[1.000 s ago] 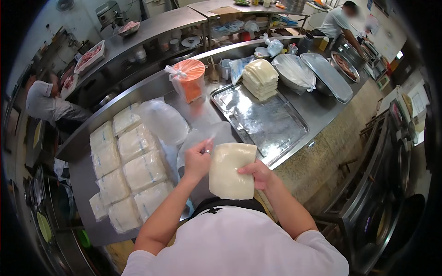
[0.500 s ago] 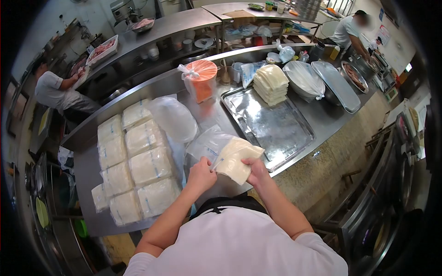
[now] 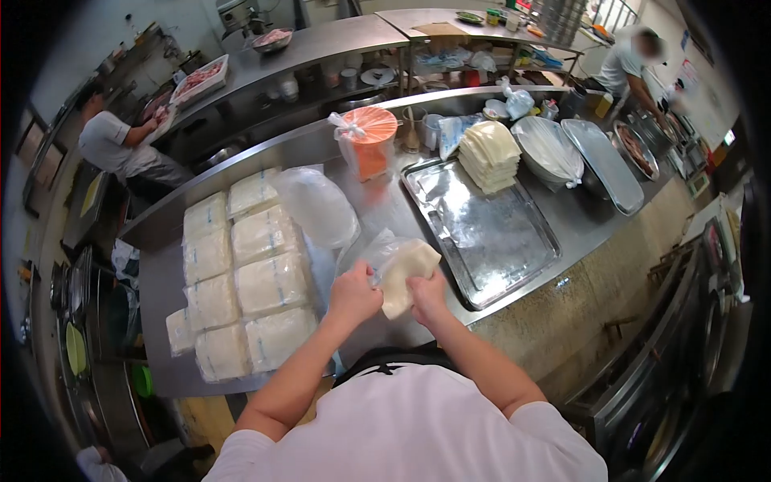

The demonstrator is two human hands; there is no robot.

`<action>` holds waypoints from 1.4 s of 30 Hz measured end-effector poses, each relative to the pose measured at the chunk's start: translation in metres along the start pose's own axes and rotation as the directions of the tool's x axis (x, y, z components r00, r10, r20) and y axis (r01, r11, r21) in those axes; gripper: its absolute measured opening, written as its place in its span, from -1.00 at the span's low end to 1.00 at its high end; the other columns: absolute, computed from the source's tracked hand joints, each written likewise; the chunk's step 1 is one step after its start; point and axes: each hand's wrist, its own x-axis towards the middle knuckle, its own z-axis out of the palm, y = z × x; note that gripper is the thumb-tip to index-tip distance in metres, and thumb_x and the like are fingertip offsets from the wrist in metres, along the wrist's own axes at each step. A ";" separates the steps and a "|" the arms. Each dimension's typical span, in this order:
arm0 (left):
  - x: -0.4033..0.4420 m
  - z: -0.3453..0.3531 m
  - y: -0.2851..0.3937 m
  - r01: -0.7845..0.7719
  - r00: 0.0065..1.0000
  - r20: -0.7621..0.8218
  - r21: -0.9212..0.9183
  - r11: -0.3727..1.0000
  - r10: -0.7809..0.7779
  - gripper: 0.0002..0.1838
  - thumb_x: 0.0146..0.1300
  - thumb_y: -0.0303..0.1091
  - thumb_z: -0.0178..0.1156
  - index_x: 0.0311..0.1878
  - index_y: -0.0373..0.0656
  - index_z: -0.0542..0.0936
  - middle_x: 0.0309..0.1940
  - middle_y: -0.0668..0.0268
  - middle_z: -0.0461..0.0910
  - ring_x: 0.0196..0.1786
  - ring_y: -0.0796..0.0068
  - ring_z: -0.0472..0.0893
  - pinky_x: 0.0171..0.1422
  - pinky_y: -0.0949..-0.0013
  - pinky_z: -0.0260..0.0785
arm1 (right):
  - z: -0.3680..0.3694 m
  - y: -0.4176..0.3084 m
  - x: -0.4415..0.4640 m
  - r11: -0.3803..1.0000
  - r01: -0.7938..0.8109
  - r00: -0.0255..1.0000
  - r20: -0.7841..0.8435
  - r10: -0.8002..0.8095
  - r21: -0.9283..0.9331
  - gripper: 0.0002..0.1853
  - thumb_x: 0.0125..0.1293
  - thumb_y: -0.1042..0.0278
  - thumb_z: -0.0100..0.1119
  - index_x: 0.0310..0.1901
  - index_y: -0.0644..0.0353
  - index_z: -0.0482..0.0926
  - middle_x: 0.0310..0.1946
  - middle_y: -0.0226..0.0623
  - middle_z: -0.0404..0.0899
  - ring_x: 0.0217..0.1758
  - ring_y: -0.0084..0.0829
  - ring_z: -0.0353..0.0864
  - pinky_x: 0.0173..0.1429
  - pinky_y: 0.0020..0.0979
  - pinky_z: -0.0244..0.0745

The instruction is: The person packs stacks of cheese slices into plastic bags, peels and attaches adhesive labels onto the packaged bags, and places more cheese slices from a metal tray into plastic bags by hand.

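My left hand [image 3: 356,294] is closed on the edge of a clear plastic bag [image 3: 381,244] in front of my body. A pale, floppy stack of square dough sheets [image 3: 410,263] is partly inside that bag and bends between my hands. My right hand [image 3: 427,297] grips the stack's right side, thumb on top. Left of my hands, several bagged square packs [image 3: 271,284] with blue print lie in rows. To the right is a metal tray [image 3: 502,249], with a pile of unbagged pale sheets [image 3: 488,157] at its far end.
Behind the bag lies a pile of clear plastic bags [image 3: 317,207]. An orange container [image 3: 372,149] wrapped in plastic stands farther back, with a covered bowl [image 3: 548,153] and a metal lid [image 3: 602,165] to the right. One person [image 3: 120,140] works at left, another [image 3: 622,68] at far right.
Both hands have come closer together, the right one moving left with the sheets. The stack is now more bent and further toward the bag. The view has shifted slightly.
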 end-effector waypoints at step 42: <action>-0.040 0.052 -0.017 -0.271 0.962 -0.070 -0.356 0.894 0.264 -0.88 0.38 -0.36 0.17 -0.24 -0.20 0.56 -0.27 0.03 0.58 -0.21 -0.15 0.60 -0.11 -0.06 0.45 | -0.041 0.048 0.052 0.853 -0.282 0.957 0.186 0.221 0.439 -0.53 0.35 0.57 -0.08 0.30 0.37 0.44 0.15 0.09 0.55 0.23 0.13 0.60 0.39 0.23 0.50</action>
